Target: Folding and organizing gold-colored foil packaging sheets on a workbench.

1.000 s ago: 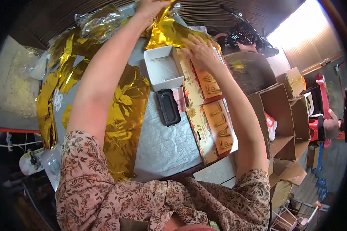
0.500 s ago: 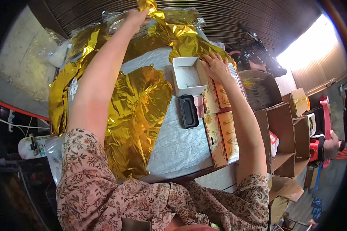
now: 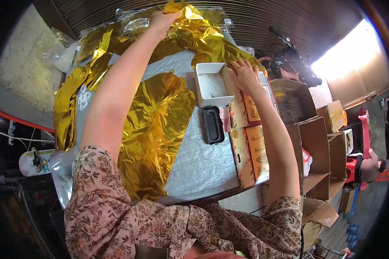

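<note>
At the far side of the table, my left hand (image 3: 163,25) is closed on the edge of a shiny gold foil balloon (image 3: 207,43), flat and crumpled. My right hand (image 3: 245,77) has its fingers stretched out, its fingertips at the near edge of that foil, close beside an open white box (image 3: 213,85). Another flat gold foil balloon (image 3: 155,129) lies on the silvery table cover (image 3: 199,172), partly behind my left forearm. A black oblong tray (image 3: 213,125) sits just nearer than the white box.
Printed orange cartons (image 3: 250,146) line the table's right side under my right forearm. Opened cardboard boxes (image 3: 313,149) stand farther right. More gold foil (image 3: 67,110) hangs over the left edge, near a white string bundle (image 3: 83,98). Clear plastic (image 3: 136,21) lies along the back by a ribbed wall.
My left hand has moved to the right, drawing the gold foil with it, and the foil's lifted part is spread wider. My right hand stays nearly in place.
</note>
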`<state>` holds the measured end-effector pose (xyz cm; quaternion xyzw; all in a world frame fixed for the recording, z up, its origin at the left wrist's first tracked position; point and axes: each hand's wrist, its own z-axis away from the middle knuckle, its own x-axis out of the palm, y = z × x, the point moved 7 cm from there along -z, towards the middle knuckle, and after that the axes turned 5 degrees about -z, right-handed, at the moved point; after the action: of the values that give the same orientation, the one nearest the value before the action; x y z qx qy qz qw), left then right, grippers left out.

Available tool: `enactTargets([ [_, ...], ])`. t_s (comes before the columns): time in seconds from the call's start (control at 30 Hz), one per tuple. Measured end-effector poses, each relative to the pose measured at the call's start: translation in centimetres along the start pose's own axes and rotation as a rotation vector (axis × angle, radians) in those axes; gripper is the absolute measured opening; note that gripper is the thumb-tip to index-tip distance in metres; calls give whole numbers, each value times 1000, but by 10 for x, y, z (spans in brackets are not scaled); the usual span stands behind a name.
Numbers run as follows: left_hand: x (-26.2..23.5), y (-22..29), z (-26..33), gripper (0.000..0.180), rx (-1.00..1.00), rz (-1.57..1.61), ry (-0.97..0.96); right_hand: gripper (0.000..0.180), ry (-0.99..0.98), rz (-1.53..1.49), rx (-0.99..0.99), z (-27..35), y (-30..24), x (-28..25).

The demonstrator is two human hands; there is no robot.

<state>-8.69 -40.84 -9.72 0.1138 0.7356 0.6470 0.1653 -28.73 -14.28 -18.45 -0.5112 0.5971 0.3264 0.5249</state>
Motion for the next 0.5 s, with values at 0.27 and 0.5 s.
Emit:
enactTargets([
  [0.27,15,21,-32,38,215,-205,-41,47,-87,-15,27,1,-9,-6],
  [0.5,51,46,-25,34,171,77,-96,50,-70,-23,30,4,-2,-3],
])
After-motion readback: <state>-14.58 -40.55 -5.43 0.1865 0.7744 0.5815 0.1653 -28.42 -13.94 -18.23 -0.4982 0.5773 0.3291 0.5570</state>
